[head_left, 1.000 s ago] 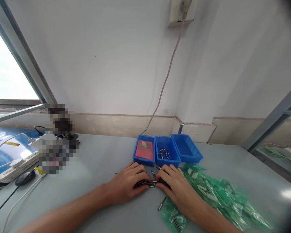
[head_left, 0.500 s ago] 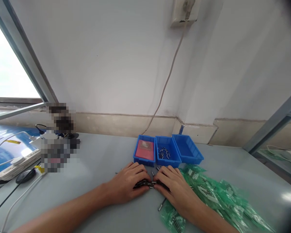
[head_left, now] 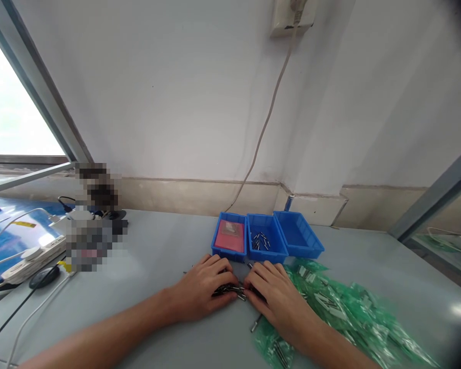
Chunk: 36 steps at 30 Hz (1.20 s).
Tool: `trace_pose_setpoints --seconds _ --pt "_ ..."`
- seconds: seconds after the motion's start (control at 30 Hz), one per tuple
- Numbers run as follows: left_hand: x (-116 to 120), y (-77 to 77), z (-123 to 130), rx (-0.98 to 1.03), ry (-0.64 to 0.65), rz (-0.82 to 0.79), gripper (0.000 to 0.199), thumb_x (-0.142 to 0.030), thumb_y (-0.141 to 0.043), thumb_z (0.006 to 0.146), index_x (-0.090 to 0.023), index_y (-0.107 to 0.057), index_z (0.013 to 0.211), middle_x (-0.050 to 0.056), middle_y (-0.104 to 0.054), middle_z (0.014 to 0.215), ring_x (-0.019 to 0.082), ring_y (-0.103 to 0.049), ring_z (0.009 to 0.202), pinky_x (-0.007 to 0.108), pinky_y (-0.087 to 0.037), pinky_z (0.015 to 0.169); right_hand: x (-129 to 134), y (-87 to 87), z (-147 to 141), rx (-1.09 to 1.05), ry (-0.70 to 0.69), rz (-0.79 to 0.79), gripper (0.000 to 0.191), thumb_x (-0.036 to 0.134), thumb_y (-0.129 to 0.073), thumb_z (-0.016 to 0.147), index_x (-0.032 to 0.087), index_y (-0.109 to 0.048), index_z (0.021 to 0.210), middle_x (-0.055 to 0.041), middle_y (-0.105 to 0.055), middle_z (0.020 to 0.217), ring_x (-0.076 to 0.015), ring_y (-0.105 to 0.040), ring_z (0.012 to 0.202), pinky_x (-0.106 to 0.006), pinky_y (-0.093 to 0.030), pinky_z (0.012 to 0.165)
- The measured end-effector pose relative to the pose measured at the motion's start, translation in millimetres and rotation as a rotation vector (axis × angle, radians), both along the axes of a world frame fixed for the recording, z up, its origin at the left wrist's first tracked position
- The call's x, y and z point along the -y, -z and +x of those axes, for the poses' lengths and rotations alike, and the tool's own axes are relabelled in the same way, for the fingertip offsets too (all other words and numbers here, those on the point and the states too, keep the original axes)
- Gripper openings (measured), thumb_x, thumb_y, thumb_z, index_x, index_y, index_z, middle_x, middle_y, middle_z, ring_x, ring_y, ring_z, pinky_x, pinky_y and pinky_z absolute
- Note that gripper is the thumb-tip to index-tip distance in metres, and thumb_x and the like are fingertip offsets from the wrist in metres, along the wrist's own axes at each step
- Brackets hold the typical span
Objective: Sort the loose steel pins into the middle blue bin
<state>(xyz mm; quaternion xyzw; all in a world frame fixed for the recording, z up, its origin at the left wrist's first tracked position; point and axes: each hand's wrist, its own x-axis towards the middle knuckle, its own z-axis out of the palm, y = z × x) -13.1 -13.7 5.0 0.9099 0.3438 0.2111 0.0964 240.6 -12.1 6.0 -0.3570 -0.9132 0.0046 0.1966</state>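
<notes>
Small dark and silvery metal pins (head_left: 230, 290) lie in a heap on the grey table, between my two hands. My left hand (head_left: 205, 288) is curled round the heap from the left, thumb low and fingers over the top. From the right, my right hand (head_left: 278, 297) closes on the pins too, its fingertips almost meeting those of the left. Both palms hide much of the heap. A single loose pin (head_left: 256, 323) lies below my right hand. A green plastic bag (head_left: 267, 341) with pins inside is partly under my right wrist.
Beyond my hands stand three blue bins: one holds a red packet (head_left: 229, 237), the middle bin (head_left: 265, 223) several pins, and the right bin (head_left: 297, 233) shows a bare floor. Green bags (head_left: 349, 307) lie to the right. A power strip (head_left: 34, 261) and cables are at left.
The pins between my fingertips have shifted slightly, and one upright piece there no longer shows. Both hands stay in nearly the same place.
</notes>
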Motion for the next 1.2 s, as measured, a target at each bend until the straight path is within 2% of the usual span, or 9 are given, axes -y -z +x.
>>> trace_pose_setpoints --seconds 0.23,0.47,0.7,0.83,0.97,1.07,1.2 --pt "0 1.5 2 -0.021 -0.021 0.030 0.007 -0.028 -0.068 0.106 -0.022 -0.068 0.108 0.004 -0.066 0.109 0.022 -0.060 0.099 0.037 -0.043 0.091 -1 1.0 -3 0.148 -0.018 0.166 0.014 0.014 -0.064 0.103 0.022 -0.062 0.091 -0.0041 -0.068 0.095 -0.0268 -0.060 0.090 -0.042 -0.039 0.082" --pt "0 2.3 2 -0.009 -0.015 0.042 0.006 -0.028 -0.067 0.106 -0.022 -0.069 0.105 0.004 -0.066 0.109 0.022 -0.060 0.098 0.037 -0.043 0.090 -2 2.7 -6 0.172 -0.057 0.338 0.018 0.008 -0.064 0.096 0.021 -0.062 0.085 -0.0041 -0.067 0.087 -0.0263 -0.058 0.083 -0.044 -0.038 0.078" --pt "-1 3.4 1 -0.012 -0.007 0.061 0.010 -0.030 -0.065 0.108 -0.022 -0.069 0.105 0.005 -0.066 0.109 0.021 -0.061 0.098 0.036 -0.044 0.088 -2 3.5 -6 0.209 -0.057 0.382 0.020 0.005 -0.059 0.096 0.021 -0.062 0.085 -0.0055 -0.066 0.085 -0.0280 -0.059 0.083 -0.045 -0.040 0.080" --pt "-1 2.5 1 -0.014 -0.006 0.072 0.011 -0.031 -0.064 0.108 -0.022 -0.069 0.104 0.005 -0.067 0.109 0.021 -0.061 0.098 0.035 -0.044 0.088 -3 -1.7 -2 0.115 -0.021 0.248 0.015 0.011 -0.059 0.101 0.022 -0.061 0.090 -0.0055 -0.066 0.090 -0.0276 -0.061 0.084 -0.043 -0.042 0.078" --pt "-1 3.1 1 -0.005 -0.003 0.083 0.011 -0.033 -0.066 0.108 -0.022 -0.070 0.105 0.004 -0.067 0.108 0.020 -0.061 0.098 0.035 -0.044 0.087 0 -10.5 2 -0.128 -0.019 -0.063 0.013 0.014 -0.054 0.106 0.024 -0.059 0.100 -0.0062 -0.066 0.106 -0.0245 -0.063 0.091 -0.038 -0.048 0.080" --pt "-1 2.9 0 -0.004 -0.002 0.082 0.013 -0.033 -0.067 0.107 -0.022 -0.071 0.102 0.004 -0.066 0.106 0.020 -0.062 0.097 0.035 -0.044 0.086 2 -14.2 3 -0.347 -0.042 -0.305 0.016 0.015 -0.051 0.105 0.025 -0.054 0.092 -0.0054 -0.068 0.111 -0.0213 -0.067 0.096 -0.034 -0.052 0.082" --pt "-1 1.7 0 -0.003 0.013 0.076 0.012 -0.033 -0.066 0.108 -0.023 -0.072 0.105 0.004 -0.067 0.106 0.020 -0.062 0.098 0.035 -0.044 0.087 0 -16.3 4 -0.577 0.009 -0.459 0.020 0.018 -0.057 0.096 0.025 -0.050 0.079 -0.0061 -0.076 0.112 -0.0242 -0.072 0.104 -0.036 -0.055 0.088"
